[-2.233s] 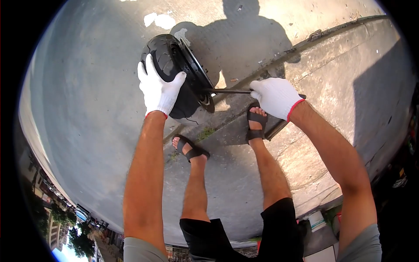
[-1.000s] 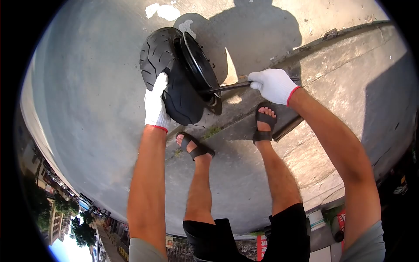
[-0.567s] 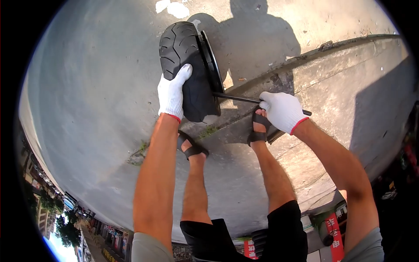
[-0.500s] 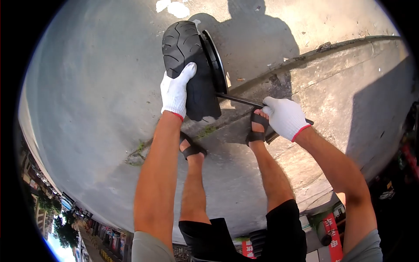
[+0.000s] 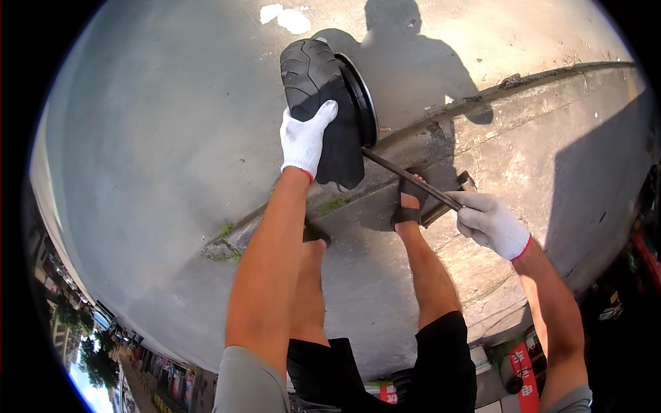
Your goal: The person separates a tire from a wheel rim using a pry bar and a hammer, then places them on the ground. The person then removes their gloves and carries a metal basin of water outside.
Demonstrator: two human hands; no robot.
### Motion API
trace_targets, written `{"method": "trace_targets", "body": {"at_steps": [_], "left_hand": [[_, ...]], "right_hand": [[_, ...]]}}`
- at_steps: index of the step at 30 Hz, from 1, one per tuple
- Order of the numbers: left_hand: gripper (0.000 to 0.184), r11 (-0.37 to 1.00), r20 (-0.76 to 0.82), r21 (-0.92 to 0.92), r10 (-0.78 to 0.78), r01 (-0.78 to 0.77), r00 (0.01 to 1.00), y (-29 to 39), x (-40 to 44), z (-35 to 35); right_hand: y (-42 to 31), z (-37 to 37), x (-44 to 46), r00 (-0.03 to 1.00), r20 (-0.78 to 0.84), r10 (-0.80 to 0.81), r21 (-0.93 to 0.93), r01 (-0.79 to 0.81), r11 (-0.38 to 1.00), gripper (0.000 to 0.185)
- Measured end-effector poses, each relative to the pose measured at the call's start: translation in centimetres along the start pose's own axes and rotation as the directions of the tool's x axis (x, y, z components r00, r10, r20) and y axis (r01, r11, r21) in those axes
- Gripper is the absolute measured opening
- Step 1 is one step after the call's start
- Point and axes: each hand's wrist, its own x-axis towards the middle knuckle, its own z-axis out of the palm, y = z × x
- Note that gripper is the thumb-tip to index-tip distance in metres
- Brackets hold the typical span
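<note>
Outdoors, sunlit concrete ground (image 5: 186,144) fills most of the scene, smooth and grey on the left, with a rougher slab (image 5: 516,158) on the right beyond a raised edge. A person's shadow (image 5: 416,62) falls across the far stretch. A shaded street scene lies along the lower margin, with a tree (image 5: 100,363) at left and a red sign (image 5: 525,378) at right.

On the ground ahead of the person, who wears black shorts (image 5: 444,361), a black tyre (image 5: 337,155) stands on edge near the slab, its grooved tread toward the camera. A dark rim (image 5: 363,103) with a bright edge shows at its right side; the tyre's inside is hidden from this angle.

A long dark bar (image 5: 405,173) slants from the low edge of the tyre and rim to the gloved right hand (image 5: 487,220), whose fingers are curled closed around it. The gloved left hand (image 5: 307,134) grasps the tyre, thumb stretched wide over the tread, the other fingers partly hidden at the side.

Below the bar is a sandal (image 5: 407,215) on the right foot. A partly hidden tool (image 5: 467,182) lies near it. Grass (image 5: 332,206) sprouts beside the tyre, and white patches (image 5: 294,21) mark the far ground.
</note>
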Motion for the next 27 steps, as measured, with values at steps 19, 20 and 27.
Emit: {"method": "trace_targets", "body": {"at_steps": [19, 20, 27], "left_hand": [[0.067, 0.866, -0.435, -0.500, -0.251, 0.000, 0.865, -3.4, -0.6, -9.0], [0.068, 0.876, -0.475, -0.483, -0.259, -0.003, 0.841, -3.3, 0.0, -9.2], [0.066, 0.863, -0.467, -0.505, -0.301, 0.029, 0.831, -1.4, 4.4, -10.3]], "right_hand": [[-20.1, 4.0, 10.7, 0.984, 0.162, 0.068, -0.530, 0.029, 0.847, 0.009], [-20.4, 4.4, 11.0, 0.981, 0.179, 0.073, -0.498, 0.026, 0.867, 0.008], [-21.8, 9.1, 9.1, 0.979, 0.149, 0.140, -0.323, -0.086, 0.942, 0.007]]}}
